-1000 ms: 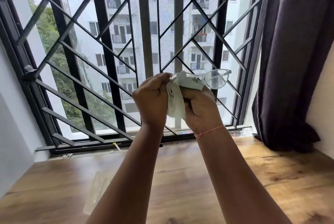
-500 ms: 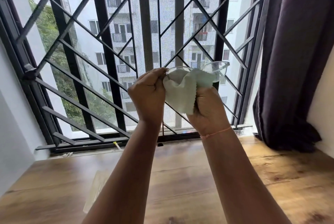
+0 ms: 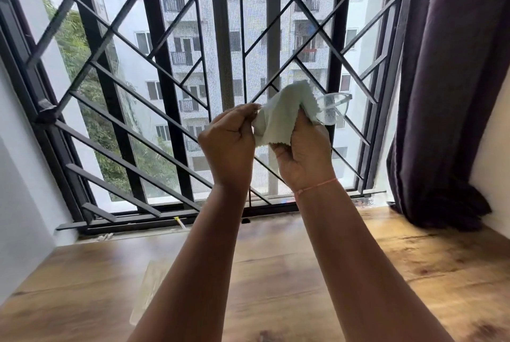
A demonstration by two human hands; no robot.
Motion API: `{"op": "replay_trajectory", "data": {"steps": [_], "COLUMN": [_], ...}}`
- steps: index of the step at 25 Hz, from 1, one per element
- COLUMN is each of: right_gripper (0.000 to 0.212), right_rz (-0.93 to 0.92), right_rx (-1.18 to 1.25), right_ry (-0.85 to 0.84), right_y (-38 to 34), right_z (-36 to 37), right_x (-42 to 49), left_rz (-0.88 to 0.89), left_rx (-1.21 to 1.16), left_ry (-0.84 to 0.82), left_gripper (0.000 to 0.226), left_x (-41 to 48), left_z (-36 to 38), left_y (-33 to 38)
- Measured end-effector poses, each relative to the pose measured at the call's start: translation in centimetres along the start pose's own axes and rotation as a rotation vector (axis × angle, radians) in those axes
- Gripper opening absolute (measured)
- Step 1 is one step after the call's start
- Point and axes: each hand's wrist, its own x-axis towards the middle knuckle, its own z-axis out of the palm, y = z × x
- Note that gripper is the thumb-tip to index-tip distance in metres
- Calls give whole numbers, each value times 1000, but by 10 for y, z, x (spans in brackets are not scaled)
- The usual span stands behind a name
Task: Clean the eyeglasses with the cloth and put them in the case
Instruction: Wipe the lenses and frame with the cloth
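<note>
Both hands are raised in front of the window. My left hand (image 3: pixel 227 145) is closed on the left end of the clear-framed eyeglasses (image 3: pixel 334 108), which is hidden behind the fingers. My right hand (image 3: pixel 303 154) grips the pale green cloth (image 3: pixel 284 114) and presses it over the glasses; only the right lens sticks out beyond the cloth. A clear case (image 3: pixel 150 292) lies flat on the wooden table (image 3: pixel 427 272), partly behind my left forearm.
A black diamond-pattern window grille (image 3: pixel 171 93) fills the wall straight ahead. A dark purple curtain (image 3: pixel 452 93) hangs at the right and bunches on the table's far right corner. A white wall (image 3: pixel 22 189) bounds the left side.
Both hands have lifted slightly while rubbing. The cloth has bunched upward over the lens, and the glasses have tilted so the right lens points further right.
</note>
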Motion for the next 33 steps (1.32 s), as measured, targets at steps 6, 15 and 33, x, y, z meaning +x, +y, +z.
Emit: {"op": "replay_trajectory", "data": {"steps": [6, 15, 33], "right_gripper": [22, 42, 9], "right_rz": [111, -42, 230], "right_rx": [8, -12, 295], "right_ry": [-203, -71, -134], "right_y": [4, 13, -25], "right_z": [-17, -8, -47], "right_x": [-4, -8, 9], "left_rz": [-48, 8, -76], "left_rx": [-4, -34, -35], "left_ry": [35, -75, 1], "left_gripper": [23, 16, 17], "left_x": [2, -14, -16], "left_z": [-2, -2, -5], "left_y": [-6, -2, -16]}}
